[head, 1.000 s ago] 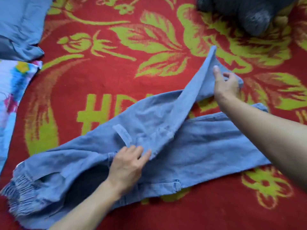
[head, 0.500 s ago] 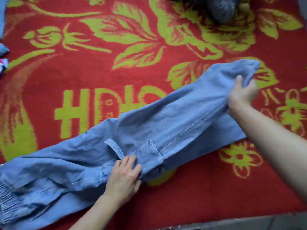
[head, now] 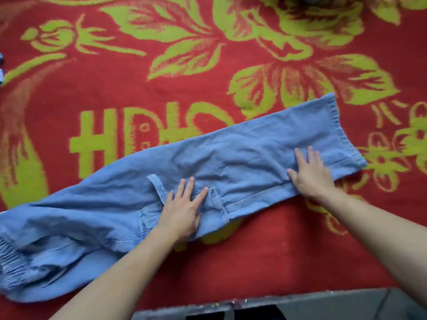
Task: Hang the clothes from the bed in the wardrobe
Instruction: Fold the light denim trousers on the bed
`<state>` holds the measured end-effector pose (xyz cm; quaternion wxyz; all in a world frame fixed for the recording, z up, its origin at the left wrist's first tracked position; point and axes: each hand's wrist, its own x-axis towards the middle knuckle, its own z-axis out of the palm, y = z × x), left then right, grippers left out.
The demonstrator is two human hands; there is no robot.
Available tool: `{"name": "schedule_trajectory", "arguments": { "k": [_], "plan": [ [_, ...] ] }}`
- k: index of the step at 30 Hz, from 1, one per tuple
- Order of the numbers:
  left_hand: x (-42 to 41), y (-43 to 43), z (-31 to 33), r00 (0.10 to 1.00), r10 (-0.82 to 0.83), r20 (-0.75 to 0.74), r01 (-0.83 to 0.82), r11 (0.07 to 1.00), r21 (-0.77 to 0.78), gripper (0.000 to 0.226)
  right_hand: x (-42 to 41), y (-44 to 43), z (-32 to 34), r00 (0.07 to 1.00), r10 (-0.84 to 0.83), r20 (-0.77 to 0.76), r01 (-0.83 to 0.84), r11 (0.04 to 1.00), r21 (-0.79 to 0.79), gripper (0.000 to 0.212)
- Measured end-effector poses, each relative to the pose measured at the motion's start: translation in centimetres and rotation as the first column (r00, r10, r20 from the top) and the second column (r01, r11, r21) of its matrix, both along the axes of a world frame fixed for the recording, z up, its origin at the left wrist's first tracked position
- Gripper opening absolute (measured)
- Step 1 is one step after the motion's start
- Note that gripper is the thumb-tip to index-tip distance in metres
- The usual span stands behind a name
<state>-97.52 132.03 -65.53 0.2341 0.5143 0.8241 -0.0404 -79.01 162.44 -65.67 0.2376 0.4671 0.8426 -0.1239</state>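
Red, green-flowered bedspread (head: 69, 93) underneath — pale blue jeans (head: 242, 158) folded leg over leg, flat beneath both palms. Left hand (head: 182, 211) open, pressing near the pocket (head: 219, 204); right hand (head: 309, 174) open too, pressing toward the hem (head: 339, 125) end. Smoothing step, by the look — next, probably gripping the cloth and lifting it clear for a hanger.

Left hand (head: 182, 211) and right hand (head: 310, 173) press flat on seemingly folded blue jeans (head: 242, 158) atop red blanket (head: 265, 262)
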Motion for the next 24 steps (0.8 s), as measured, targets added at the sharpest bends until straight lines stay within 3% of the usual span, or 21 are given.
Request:
{"name": "schedule_trajectory", "arguments": {
  "k": [3,5,7,10,12,14,16,18,19,20,21,23,24],
  "plan": [
    [-1.6,-2.2,2.9,0.967,0.231,0.108,-0.250,0.942,0.225,0.039,-3.1,-2.6,1.7,0.999,-0.052,-0.003,0.052,0.998,0.028,0.066],
    [-3.4,-5.8,5.2,0.877,0.463,0.128,-0.477,0.807,0.348,0.036,-5.8,-5.7,3.6,0.991,0.046,-0.125,-0.039,0.998,0.057,0.062],
    [-4.8,-11.0,7.0,0.732,0.669,0.127,-0.656,0.642,0.398,0.036,-8.7,-10.3,5.3,0.953,0.175,-0.246,-0.175,0.984,0.022,0.055],
    [-6.5,-19.8,8.5,0.416,0.908,0.052,-0.854,0.370,0.365,0.030,-12.8,-18.7,6.9,0.872,0.317,-0.372,-0.365,0.929,-0.065,0.046],
    [-7.6,-25.4,9.0,0.097,0.995,0.010,-0.946,0.089,0.312,0.039,-15.3,-24.6,7.7,0.791,0.411,-0.453,-0.488,0.871,-0.061,0.038],
    [-8.7,-30.4,8.7,-0.205,0.978,0.034,-0.954,-0.208,0.216,0.058,-17.4,-30.8,7.6,0.690,0.488,-0.535,-0.601,0.798,-0.049,0.032],
    [-10.4,-34.2,7.2,-0.376,0.906,0.196,-0.921,-0.389,0.032,0.073,-19.1,-36.6,6.7,0.612,0.532,-0.585,-0.673,0.739,-0.032,0.029],
    [-11.8,-35.8,5.7,-0.529,0.721,0.448,-0.847,-0.483,-0.224,0.067,-20.7,-41.6,5.3,0.633,0.531,-0.564,-0.691,0.716,-0.102,0.042],
    [-12.3,-36.0,5.3,-0.548,0.670,0.501,-0.836,-0.459,-0.300,0.060,-21.4,-43.7,4.6,0.681,0.530,-0.505,-0.677,0.718,-0.159,0.051],
    [-12.6,-36.1,4.8,-0.480,0.711,0.514,-0.877,-0.386,-0.285,0.059,-22.0,-45.4,4.1,0.733,0.541,-0.413,-0.657,0.722,-0.220,0.059],
    [-12.9,-36.0,4.4,-0.333,0.810,0.483,-0.942,-0.264,-0.207,0.058,-22.5,-46.8,3.7,0.767,0.558,-0.316,-0.635,0.732,-0.247,0.064],
    [-13.1,-35.4,4.2,0.010,0.961,0.275,-1.000,0.007,0.011,0.051,-23.3,-49.0,3.1,0.791,0.582,-0.186,-0.611,0.760,-0.222,0.067],
    [-13.0,-35.1,4.6,0.115,0.972,0.203,-0.990,0.095,0.104,0.047,-23.5,-49.7,2.9,0.801,0.575,-0.167,-0.598,0.778,-0.193,0.066]
  ]
}}
